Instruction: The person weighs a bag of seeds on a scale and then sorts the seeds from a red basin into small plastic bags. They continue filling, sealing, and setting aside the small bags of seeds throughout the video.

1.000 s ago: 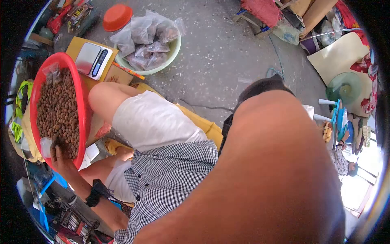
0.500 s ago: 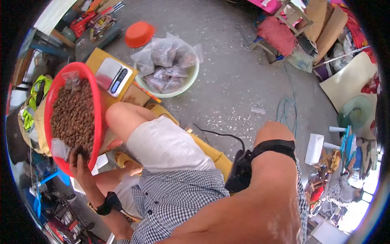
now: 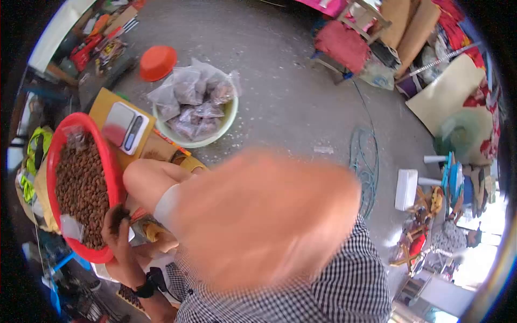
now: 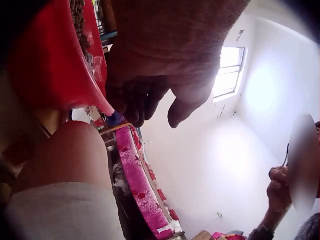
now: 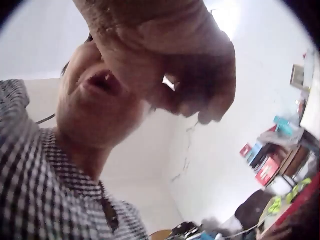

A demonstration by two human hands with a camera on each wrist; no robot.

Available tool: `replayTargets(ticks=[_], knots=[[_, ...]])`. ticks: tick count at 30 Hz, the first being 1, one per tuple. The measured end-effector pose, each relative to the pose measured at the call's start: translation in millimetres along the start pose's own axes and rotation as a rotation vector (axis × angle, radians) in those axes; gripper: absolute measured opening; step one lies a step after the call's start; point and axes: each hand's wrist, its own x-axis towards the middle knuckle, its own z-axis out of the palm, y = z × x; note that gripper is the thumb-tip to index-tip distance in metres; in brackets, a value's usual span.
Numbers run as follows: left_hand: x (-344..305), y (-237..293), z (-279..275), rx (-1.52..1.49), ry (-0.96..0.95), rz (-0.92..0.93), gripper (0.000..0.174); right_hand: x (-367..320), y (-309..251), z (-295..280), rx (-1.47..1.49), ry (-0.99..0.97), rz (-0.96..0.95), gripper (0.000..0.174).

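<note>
My left hand [image 3: 116, 231] is at the near rim of a red basin [image 3: 116, 183], its fingers loosely bent and dark at the tips. Small, round brown nut-like pieces [image 3: 81, 183] fill the basin, with a clear plastic bag [image 3: 72, 229] on top near the hand. Nothing shows in the left fingers [image 4: 135, 107] in the left wrist view. Raised close to the face, my right hand [image 5: 200, 75] has its fingers curled in, with no object visible in them. The right arm [image 3: 264, 215] is a large blur across the head view.
A digital scale [image 3: 126, 129] lies on a yellow board beside the basin. Farther out, a pale green tub [image 3: 231, 116] holds several filled clear bags [image 3: 191, 91], with a red bowl [image 3: 158, 62] behind. A padded chair [image 3: 342, 46] and a hose [image 3: 363, 177] are to the right.
My left hand has drawn back from the brown pieces to the basin's rim. The right arm has swung across the middle of the head view and hides the lap.
</note>
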Motion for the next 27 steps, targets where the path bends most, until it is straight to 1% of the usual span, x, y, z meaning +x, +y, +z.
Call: replayTargets(ticks=[1, 3, 4, 5, 6, 7, 8, 9, 11, 12, 15, 18, 21, 24, 27], knots=[[-1.1, 7.1, 7.3, 0.065, -0.001, 0.075, 0.035, -20.0, 14.2, -18.9, 0.113, 0.091, 0.082, 0.035], [-2.6, 13.6, 9.6, 0.095, -0.051, 0.04, 0.037, -89.7, 62.3, -64.3, 0.39, 0.408, 0.291, 0.05], [-4.0, 12.8, 11.1, 0.088, -0.034, 0.05, 0.038, -132.3, 91.8, -89.8, 0.443, 0.593, 0.383, 0.059], [-5.7, 11.8, 13.0, 0.083, -0.022, 0.06, 0.039, -174.5, 121.9, -114.4, 0.234, 0.829, 0.594, 0.063], [-9.9, 10.2, 13.9, 0.079, -0.018, 0.069, 0.04, -217.4, 146.3, -130.1, -0.186, 0.975, 0.945, 0.067], [-11.7, 9.7, 8.4, 0.088, -0.037, 0.072, 0.04, -258.9, 162.4, -132.7, -0.518, 0.975, 1.238, 0.07], [-12.2, 7.7, 4.4, 0.089, -0.044, 0.08, 0.04, -287.1, 169.0, -124.4, -0.653, 0.98, 1.398, 0.074], [-15.8, 2.4, 6.1, 0.084, -0.022, 0.084, 0.04, -288.9, 167.5, -111.9, -0.63, 1.002, 1.447, 0.078], [-23.1, -5.1, 4.0, 0.042, 0.049, 0.002, 0.04, -294.8, 169.2, -102.6, -0.323, 1.09, 1.407, 0.086], [-23.1, -7.4, 2.3, 0.02, 0.076, -0.026, 0.04, -284.3, 165.2, -98.0, -0.148, 1.126, 1.345, 0.09], [-20.3, -12.6, -2.3, -0.04, 0.004, 0.012, 0.04, -260.2, 151.4, -94.3, 0.461, 1.086, 1.013, 0.096], [-23.0, -8.8, 1.0, -0.053, 0.025, -0.046, 0.04, -235.9, 142.1, -81.4, 0.67, 1.131, 0.841, 0.097], [-28.7, -3.4, 10.9, -0.114, 0.057, -0.036, 0.04, -215.8, 143.9, -66.6, 0.89, 1.147, 0.653, 0.098], [-33.7, -8.5, 11.9, -0.096, 0.065, 0.023, 0.04, -208.8, 145.0, -60.6, 0.926, 1.136, 0.621, 0.097], [-41.5, -15.1, 4.9, -0.04, 0.027, 0.032, 0.04, -205.2, 146.7, -58.7, 0.94, 1.138, 0.603, 0.096]])
